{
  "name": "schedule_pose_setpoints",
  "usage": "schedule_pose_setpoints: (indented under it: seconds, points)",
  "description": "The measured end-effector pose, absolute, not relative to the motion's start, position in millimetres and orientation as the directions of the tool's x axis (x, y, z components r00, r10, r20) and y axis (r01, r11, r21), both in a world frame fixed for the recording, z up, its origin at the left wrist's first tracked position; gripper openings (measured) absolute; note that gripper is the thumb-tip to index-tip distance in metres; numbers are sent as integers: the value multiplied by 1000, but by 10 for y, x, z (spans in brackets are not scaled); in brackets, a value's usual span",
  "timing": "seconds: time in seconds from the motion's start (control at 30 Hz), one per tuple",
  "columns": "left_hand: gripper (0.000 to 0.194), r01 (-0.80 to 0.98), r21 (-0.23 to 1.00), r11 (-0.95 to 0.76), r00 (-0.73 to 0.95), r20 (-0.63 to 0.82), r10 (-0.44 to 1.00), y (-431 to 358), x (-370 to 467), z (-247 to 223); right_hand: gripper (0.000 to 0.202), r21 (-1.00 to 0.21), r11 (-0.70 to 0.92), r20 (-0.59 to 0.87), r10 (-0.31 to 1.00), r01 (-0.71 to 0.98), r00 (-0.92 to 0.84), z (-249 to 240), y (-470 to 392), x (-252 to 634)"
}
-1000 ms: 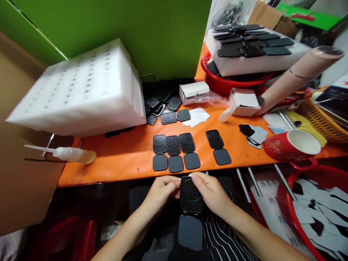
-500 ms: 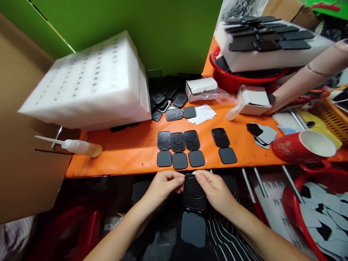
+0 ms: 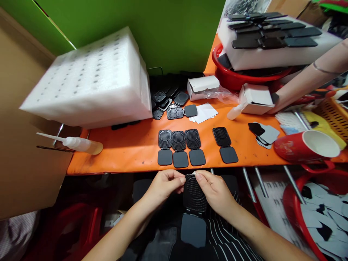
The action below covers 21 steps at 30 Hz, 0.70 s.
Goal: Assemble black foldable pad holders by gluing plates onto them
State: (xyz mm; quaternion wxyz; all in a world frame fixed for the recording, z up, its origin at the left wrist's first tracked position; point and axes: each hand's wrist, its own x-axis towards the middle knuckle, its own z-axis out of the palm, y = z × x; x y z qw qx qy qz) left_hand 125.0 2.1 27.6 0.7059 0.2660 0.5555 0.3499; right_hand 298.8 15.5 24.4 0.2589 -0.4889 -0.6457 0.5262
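Observation:
A black hinged piece [image 3: 194, 197], with a ridged upper plate and a smooth lower plate [image 3: 193, 230], hangs unfolded over my lap. My right hand [image 3: 213, 186] is closed on its top right edge, thumb on the ridged face. At its top left corner, my left hand [image 3: 169, 184] has thumb and fingers pinched together; what lies between them is hidden. A bit of white shows at the top edge near my right thumb. On the orange table [image 3: 125, 156], three similar hinged pieces [image 3: 178, 140] lie side by side, with another [image 3: 221, 136] to their right.
White foam block [image 3: 89, 83] at left, squeeze bottle [image 3: 81, 144] before it. Black plates [image 3: 160, 96] pile up behind, near white boxes [image 3: 202, 87]. At right are a red mug [image 3: 293, 146], flat cut sheets [image 3: 268, 134], a lamp arm [image 3: 307, 78] and red basins [image 3: 225, 74].
The camera view has shifted slightly, so the table and its objects sit a little differently. Both hands keep the same hold at the top of the black piece.

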Motion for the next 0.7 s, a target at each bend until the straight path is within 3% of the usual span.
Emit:
schedule_pose_setpoints:
  seconds: [0.3,0.7]
  points:
    - [26,-213,768,604,237,-559,795,9,1200,241,32,-944,-55,-186,902,324,-388,259,159,2982]
    - [28,-190,800,570,231,-527,818,-18,1179,227,32,-939,-30,-177,896,343,-407,265,157,2985]
